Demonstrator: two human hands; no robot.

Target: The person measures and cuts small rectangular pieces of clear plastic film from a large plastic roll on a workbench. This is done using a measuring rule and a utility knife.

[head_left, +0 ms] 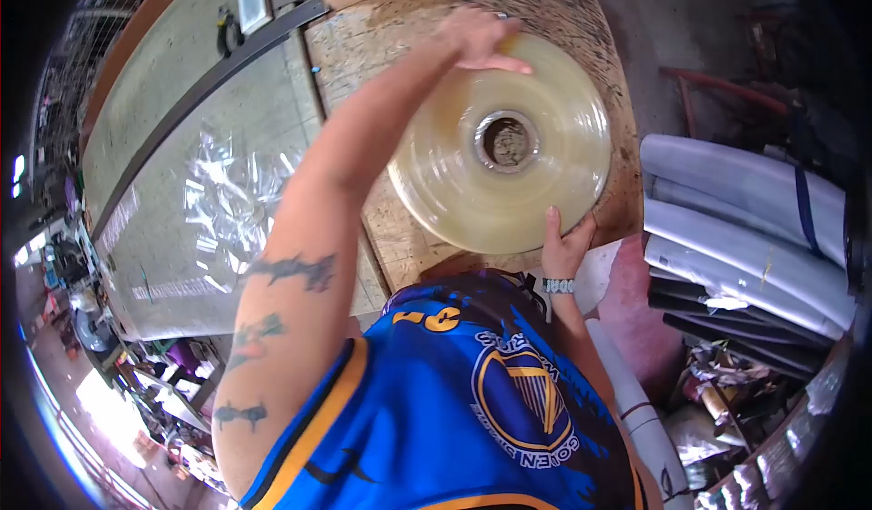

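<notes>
A large, wide roll of clear plastic film (436, 178), yellowish and glossy, lies on its side on a worn wooden board (391, 224). Its hollow core faces up. My left hand (481, 42) reaches across to the far edge of the roll, thumb over the top face and fingers along the rim. At the near right edge, my right hand (567, 248) has its thumb up against the roll and its fingers around the side. A watch sits on that wrist. The undersides of both hands are hidden.
Left of the board, crumpled clear film (227, 192) lies on a grey-green tabletop (163, 237) crossed by a dark metal bar (191, 101). Pliers (227, 33) rest farther back. Stacked grey rolls (745, 210) stand at right, near a red metal frame (727, 88).
</notes>
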